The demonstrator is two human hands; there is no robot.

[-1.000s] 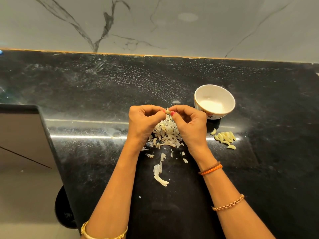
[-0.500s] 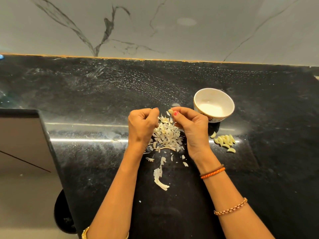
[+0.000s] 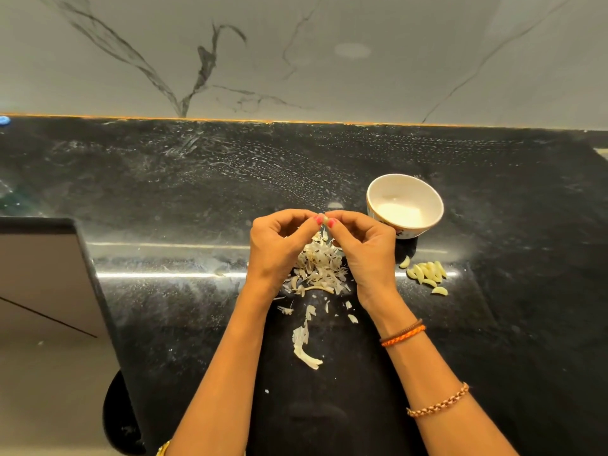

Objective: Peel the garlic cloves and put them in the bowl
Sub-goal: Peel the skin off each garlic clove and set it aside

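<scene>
Papery skin strip [image 3: 304, 348] curls on glossy black counter [image 3: 197, 324]. Flaky peel heap [image 3: 317, 269] beyond. Left hand [image 3: 278, 248] and right hand [image 3: 365, 246] both pinch small garlic clove [image 3: 325, 220] above heap. Smooth crescent peeled cloves [image 3: 426, 273] lie right; round white bowl [image 3: 405, 205] farther.

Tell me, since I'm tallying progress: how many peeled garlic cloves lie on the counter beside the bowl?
About 8, though overlap may hide some: one apart nearest the bowl, a tight cluster of about six, and one at the near right edge. None visible in the bowl.
</scene>
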